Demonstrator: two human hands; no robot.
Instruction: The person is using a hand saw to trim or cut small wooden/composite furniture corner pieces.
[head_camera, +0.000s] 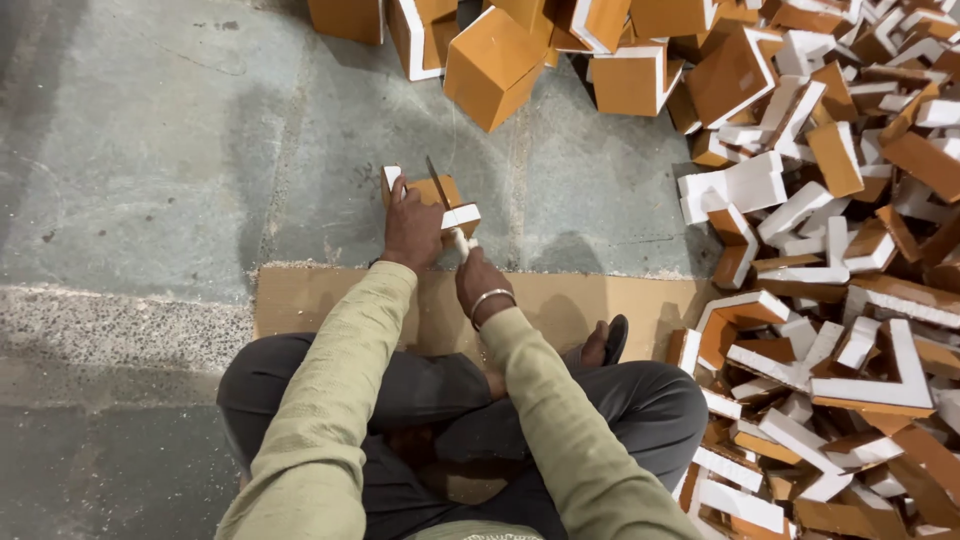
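My left hand (412, 225) presses down on a small orange-faced block with white foam edges (447, 197) that rests on the grey floor just beyond a sheet of cardboard. My right hand (480, 283) grips the pale handle of a knife (440, 187). Its thin blade stands tilted up through the block, right beside my left fingers. A metal bangle sits on my right wrist. I sit cross-legged with dark trousers and pale green sleeves.
A flat cardboard sheet (590, 305) lies under my hands and legs. A big heap of orange-and-white foam offcuts (840, 300) fills the right side. Larger orange blocks (495, 65) are stacked at the top. Grey concrete floor (150, 170) spreads to the left, with pale dust near the cardboard.
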